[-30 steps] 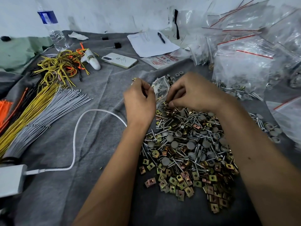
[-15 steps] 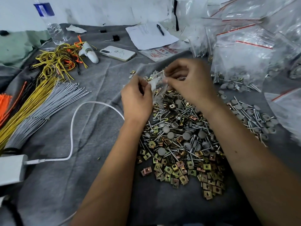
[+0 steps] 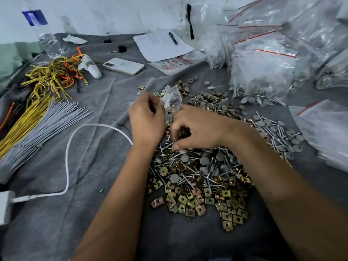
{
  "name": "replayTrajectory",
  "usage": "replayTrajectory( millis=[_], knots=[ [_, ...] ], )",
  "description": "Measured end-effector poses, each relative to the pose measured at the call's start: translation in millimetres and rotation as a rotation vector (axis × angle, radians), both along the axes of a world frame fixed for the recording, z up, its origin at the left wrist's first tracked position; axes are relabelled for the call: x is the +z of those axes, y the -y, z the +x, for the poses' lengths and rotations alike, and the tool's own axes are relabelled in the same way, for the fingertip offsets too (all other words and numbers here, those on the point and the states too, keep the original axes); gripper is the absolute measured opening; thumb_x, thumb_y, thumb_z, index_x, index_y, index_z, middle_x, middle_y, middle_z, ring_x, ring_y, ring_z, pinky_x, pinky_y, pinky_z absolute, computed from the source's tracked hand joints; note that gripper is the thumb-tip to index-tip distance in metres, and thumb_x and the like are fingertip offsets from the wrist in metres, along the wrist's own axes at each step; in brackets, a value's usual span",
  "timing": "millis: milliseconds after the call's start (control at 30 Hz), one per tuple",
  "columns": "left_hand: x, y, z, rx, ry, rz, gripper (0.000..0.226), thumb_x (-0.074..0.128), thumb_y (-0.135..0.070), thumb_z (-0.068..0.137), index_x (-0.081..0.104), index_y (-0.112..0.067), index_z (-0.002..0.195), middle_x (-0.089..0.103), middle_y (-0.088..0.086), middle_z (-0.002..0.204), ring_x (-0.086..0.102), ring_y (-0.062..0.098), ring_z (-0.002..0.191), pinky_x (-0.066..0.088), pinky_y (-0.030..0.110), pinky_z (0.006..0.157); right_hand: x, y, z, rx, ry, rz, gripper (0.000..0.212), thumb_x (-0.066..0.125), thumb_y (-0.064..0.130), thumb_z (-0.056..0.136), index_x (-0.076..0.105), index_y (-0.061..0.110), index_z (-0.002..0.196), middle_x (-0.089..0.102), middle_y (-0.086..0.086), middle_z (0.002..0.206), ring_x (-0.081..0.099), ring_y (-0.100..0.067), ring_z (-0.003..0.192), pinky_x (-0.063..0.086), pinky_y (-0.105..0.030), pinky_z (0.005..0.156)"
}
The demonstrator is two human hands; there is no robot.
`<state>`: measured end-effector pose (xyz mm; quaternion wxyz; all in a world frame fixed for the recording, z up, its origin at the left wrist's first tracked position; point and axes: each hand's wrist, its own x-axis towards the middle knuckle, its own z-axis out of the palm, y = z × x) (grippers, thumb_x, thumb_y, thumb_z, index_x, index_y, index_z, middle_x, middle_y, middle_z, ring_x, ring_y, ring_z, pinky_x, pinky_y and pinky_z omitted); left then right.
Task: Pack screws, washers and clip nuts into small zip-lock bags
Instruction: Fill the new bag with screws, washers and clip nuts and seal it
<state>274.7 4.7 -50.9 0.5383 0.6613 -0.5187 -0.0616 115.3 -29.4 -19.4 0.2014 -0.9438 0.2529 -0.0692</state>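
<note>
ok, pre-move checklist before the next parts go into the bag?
1. Left hand grips the small zip-lock bag: ok.
2. Bag mouth open towards the right hand: cannot tell, the plastic is crumpled.
3. Right hand is down on the mixed pile, fingers curled into the parts: ok.
4. What the right hand holds, and how many: cannot tell, fingertips are hidden.
5. Clip nuts lie within reach at the near edge of the pile: ok.
6. Loose washers and screws lie apart on the right, not mixed into filled bags: ok.
</note>
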Motion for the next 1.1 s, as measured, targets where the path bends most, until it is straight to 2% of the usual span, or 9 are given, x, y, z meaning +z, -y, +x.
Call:
replayTrajectory(
  millis=[100, 267, 333, 433, 533, 700, 833, 967, 1100],
  knots=[
    [0, 0, 1, 0.005, -0.011, 0.003, 0.013, 0.064, -0.004, 0.093, 0.061, -0.013, 0.084, 0.059, -0.009, 0.072, 0.053, 0.004, 0.063, 0.040, 0.015, 0.061, -3, 1, -7, -0.075, 0.166, 0.062, 0.008, 0.079, 0.036, 0.087, 0.079, 0.028, 0.089, 0.061, 0.025, 0.082, 0.058, 0.009, 0.084, 0.033, -0.003, 0.074],
    [-1, 2, 1, 0.007, -0.027, 0.015, 0.013, 0.065, -0.006, 0.094, 0.061, -0.014, 0.084, 0.060, -0.009, 0.072, 0.053, 0.002, 0.063, 0.040, 0.015, 0.061, -3, 6, -19, -0.138, 0.289, 0.100, 0.012, 0.084, 0.021, 0.082, 0.080, 0.030, 0.090, 0.066, 0.026, 0.084, 0.063, 0.008, 0.086, 0.041, -0.006, 0.077],
    [0, 2, 1, 0.005, -0.035, 0.008, 0.015, 0.065, -0.005, 0.093, 0.060, -0.015, 0.083, 0.058, -0.010, 0.070, 0.053, 0.000, 0.061, 0.038, 0.012, 0.060, -2, 1, -14, -0.128, 0.273, 0.068, 0.008, 0.081, 0.031, 0.085, 0.079, 0.029, 0.092, 0.066, 0.022, 0.088, 0.062, 0.003, 0.088, 0.042, -0.013, 0.079],
    [0, 1, 0, 0.007, -0.045, 0.007, 0.014, 0.065, -0.005, 0.093, 0.061, -0.015, 0.083, 0.058, -0.012, 0.069, 0.054, -0.002, 0.061, 0.038, 0.010, 0.058, -6, -9, 2, -0.101, 0.108, -0.066, 0.025, 0.075, 0.056, 0.083, 0.069, 0.032, 0.087, 0.060, 0.013, 0.092, 0.054, -0.007, 0.092, 0.041, -0.029, 0.080],
    [0, 1, 1, 0.012, -0.051, 0.011, 0.013, 0.064, -0.005, 0.092, 0.062, -0.015, 0.084, 0.059, -0.011, 0.069, 0.053, -0.002, 0.060, 0.040, 0.012, 0.057, -6, -12, 13, -0.054, 0.051, -0.060, 0.019, 0.078, 0.044, 0.085, 0.069, 0.027, 0.083, 0.061, 0.011, 0.087, 0.058, -0.009, 0.087, 0.046, -0.030, 0.080],
    [1, 1, 2, 0.007, -0.074, 0.010, 0.011, 0.064, -0.004, 0.093, 0.064, -0.012, 0.085, 0.059, -0.009, 0.069, 0.052, 0.000, 0.059, 0.041, 0.015, 0.057, -10, -6, 7, -0.087, 0.124, 0.046, 0.007, 0.076, 0.023, 0.091, 0.072, 0.026, 0.086, 0.064, 0.018, 0.086, 0.061, 0.004, 0.080, 0.041, -0.013, 0.074],
    [1, 2, 2, 0.005, -0.104, 0.020, 0.012, 0.064, -0.005, 0.094, 0.063, -0.014, 0.085, 0.060, -0.008, 0.069, 0.052, 0.001, 0.058, 0.042, 0.016, 0.056, -8, 0, -6, -0.171, 0.248, 0.075, 0.006, 0.074, 0.026, 0.093, 0.070, 0.026, 0.089, 0.068, 0.016, 0.084, 0.064, 0.001, 0.078, 0.046, -0.019, 0.074],
    [2, 1, 0, 0.008, -0.097, 0.017, 0.013, 0.064, -0.004, 0.094, 0.063, -0.014, 0.085, 0.059, -0.009, 0.069, 0.052, 0.000, 0.059, 0.041, 0.013, 0.056, -8, 1, -11, -0.167, 0.043, 0.037, 0.025, 0.078, 0.052, 0.081, 0.072, 0.034, 0.099, 0.059, 0.014, 0.100, 0.049, -0.010, 0.103, 0.040, -0.033, 0.087],
    [1, 0, 0, 0.011, -0.097, 0.026, 0.011, 0.064, -0.006, 0.094, 0.063, -0.014, 0.086, 0.060, -0.009, 0.070, 0.052, 0.000, 0.059, 0.043, 0.016, 0.056, -10, -1, -6, -0.113, 0.071, 0.027, 0.016, 0.079, 0.045, 0.083, 0.075, 0.035, 0.094, 0.056, 0.020, 0.094, 0.042, -0.007, 0.099, 0.033, -0.036, 0.088]
  ],
)
